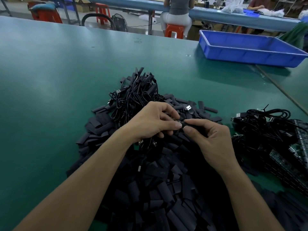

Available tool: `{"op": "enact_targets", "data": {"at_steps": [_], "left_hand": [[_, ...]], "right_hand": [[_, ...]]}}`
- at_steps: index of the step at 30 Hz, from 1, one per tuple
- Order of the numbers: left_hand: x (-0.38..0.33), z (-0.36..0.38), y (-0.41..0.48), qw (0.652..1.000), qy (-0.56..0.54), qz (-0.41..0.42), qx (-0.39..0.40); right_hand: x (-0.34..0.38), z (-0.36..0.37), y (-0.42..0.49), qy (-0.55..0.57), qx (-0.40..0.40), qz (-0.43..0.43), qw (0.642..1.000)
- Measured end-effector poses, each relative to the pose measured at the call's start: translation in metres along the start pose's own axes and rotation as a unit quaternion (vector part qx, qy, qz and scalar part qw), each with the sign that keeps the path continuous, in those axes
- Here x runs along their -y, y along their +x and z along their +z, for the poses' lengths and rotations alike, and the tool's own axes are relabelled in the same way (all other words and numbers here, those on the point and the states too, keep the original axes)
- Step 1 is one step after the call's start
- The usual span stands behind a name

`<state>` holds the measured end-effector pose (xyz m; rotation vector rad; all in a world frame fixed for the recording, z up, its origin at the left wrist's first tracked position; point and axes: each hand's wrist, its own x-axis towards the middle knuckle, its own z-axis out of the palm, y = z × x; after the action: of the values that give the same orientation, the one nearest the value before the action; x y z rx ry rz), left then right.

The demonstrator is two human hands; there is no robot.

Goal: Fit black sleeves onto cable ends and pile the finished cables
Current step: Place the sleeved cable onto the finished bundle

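Left hand: the left hand [155,122] was curled round a cable end, which was pinched between thumb and fingers and pointed toward the right hand. This was judged to steady it for sleeving.
Right hand: the right hand [211,139] was closed in a pinch on a black sleeve [188,126], thumb below and forefinger above, with the sleeve's mouth turned toward the left hand.
Sleeve: a short, flattened, matt black tube was noted between the two hands, touching the left fingertips and largely hidden by fingers. Whether the cable end was already inside could not be told.
Loose sleeves: a heap of loose sleeves [166,189] was spread beneath both hands and nearer than them, judged to be stock laid within easy reach.
Cable tangle: a cable tangle [133,95] of thin glossy black leads with silver plugs was seen just beyond the left hand. Ends on its far side seemed sleeved, so it was judged the finished pile.
Second bundle: a second bundle [266,124] was lying right of the right hand beside dark boards. Its role could not be told.
Table: all of it was carried on the green table [50,80].
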<state>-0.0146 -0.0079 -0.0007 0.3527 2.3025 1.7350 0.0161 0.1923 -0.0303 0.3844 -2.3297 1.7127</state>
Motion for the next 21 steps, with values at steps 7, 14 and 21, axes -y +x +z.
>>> {"op": "enact_targets", "data": {"at_steps": [7, 14, 21], "left_hand": [[0.0012, -0.0014, 0.0009, 1.0, -0.009, -0.009, 0.003], [0.003, -0.0004, 0.0014, 0.999, 0.038, 0.007, 0.009], [0.0038, 0.0013, 0.0011, 0.997, 0.068, 0.016, 0.016]], "right_hand": [[0.003, -0.0029, 0.0002, -0.011, -0.044, -0.013, 0.999], [0.004, -0.0005, 0.0001, -0.021, -0.019, -0.012, 1.0], [0.0007, 0.0033, -0.0004, -0.021, -0.04, -0.021, 0.999]]}}
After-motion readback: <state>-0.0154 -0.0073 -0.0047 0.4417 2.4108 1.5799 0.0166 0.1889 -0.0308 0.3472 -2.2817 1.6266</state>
